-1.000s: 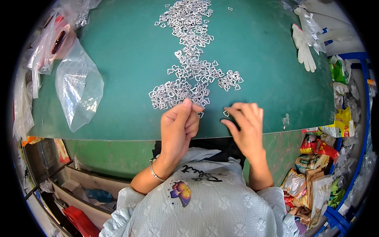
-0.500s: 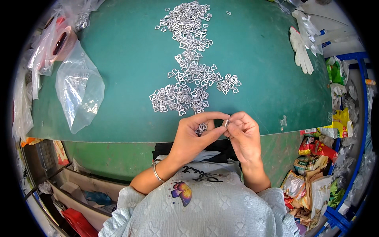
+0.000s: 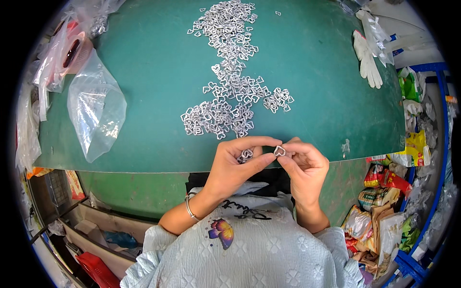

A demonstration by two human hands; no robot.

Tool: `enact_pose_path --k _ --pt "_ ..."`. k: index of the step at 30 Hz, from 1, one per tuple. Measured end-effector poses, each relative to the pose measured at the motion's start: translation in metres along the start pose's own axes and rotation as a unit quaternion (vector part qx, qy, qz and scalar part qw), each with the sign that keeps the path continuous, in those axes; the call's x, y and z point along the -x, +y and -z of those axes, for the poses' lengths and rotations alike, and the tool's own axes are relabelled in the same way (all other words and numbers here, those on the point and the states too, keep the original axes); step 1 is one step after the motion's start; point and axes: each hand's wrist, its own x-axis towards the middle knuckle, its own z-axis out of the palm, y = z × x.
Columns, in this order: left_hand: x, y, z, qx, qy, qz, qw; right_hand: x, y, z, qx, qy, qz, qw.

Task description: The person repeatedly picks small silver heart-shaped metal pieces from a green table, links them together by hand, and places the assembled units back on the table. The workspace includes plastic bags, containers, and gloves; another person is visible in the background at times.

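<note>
Near the front edge of the green table, my fingertips meet around one small silver metal heart (image 3: 279,151), its open outline facing up. My left hand (image 3: 235,161) pinches it from the left and cups several more metal hearts (image 3: 245,155) in its palm. From the other side, thumb and forefinger of my right hand (image 3: 306,165) touch the same heart. Just beyond my hands lies a loose pile of the same metal hearts (image 3: 216,117), which stretches in clumps to a larger heap (image 3: 228,24) at the far side. A small cluster (image 3: 278,101) sits right of the pile.
On the table's left lie a clear plastic bag (image 3: 96,105) and a pink container (image 3: 79,50) among more bags. A white glove (image 3: 367,60) rests at the right edge. Below right stands a blue rack (image 3: 439,144) beside colourful packages (image 3: 379,201); drawers (image 3: 105,225) are lower left.
My right hand has shifted slightly right and turned, its fingers straighter. The heart between my fingertips has turned from edge-on to face-up. My left hand has barely moved.
</note>
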Motion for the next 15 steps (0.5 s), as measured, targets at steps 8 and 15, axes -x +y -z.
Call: enact_pose_path --k 8,15 --pt "0.001 0.005 -0.003 0.017 0.008 -0.011 1.0 -0.001 0.0 -0.002 0.001 0.008 0.019 1.0" --pt "0.0 0.002 0.001 0.059 -0.013 0.079 0.995 -0.01 -0.001 0.004 0.187 -0.034 0.141 0.972"
